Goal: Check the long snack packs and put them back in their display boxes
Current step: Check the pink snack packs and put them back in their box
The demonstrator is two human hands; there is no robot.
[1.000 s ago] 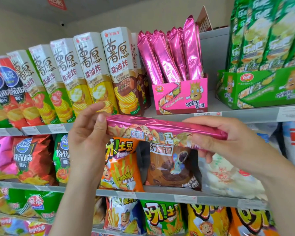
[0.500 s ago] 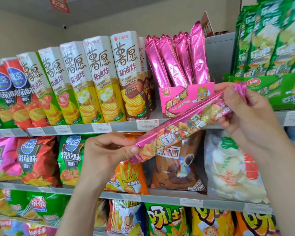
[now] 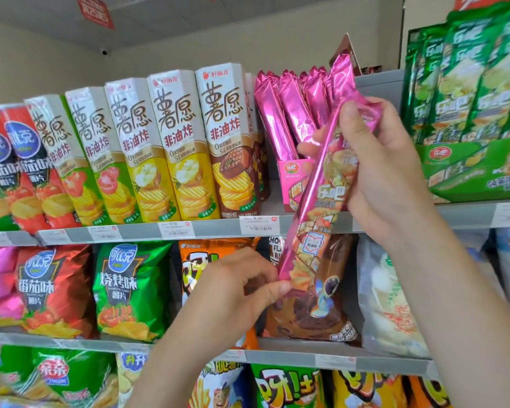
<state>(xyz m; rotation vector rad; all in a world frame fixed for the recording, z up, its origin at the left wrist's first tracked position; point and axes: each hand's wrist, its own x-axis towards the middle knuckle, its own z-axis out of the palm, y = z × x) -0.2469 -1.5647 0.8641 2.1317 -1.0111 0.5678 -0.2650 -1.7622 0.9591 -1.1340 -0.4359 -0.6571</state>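
The pink pack [image 3: 318,201] hangs in front of the shelves, nearly upright, its top leaning toward 1 o'clock and its foot toward 7. The right hand [image 3: 386,172] wraps its upper half, thumb across the front. The left hand [image 3: 233,295] pinches the bottom seal. At 11 o'clock from the pack's middle, the pink box [image 3: 292,184] stands on the top shelf [image 3: 218,228] with more packs [image 3: 277,113] upright inside. A green box [image 3: 477,169] sits at 3 o'clock of it.

The check looks done and the return under way. Next, the pack's foot must rise toward 12 to clear the box front, then drop in. The left hand should release first. Free room in the box is hidden.
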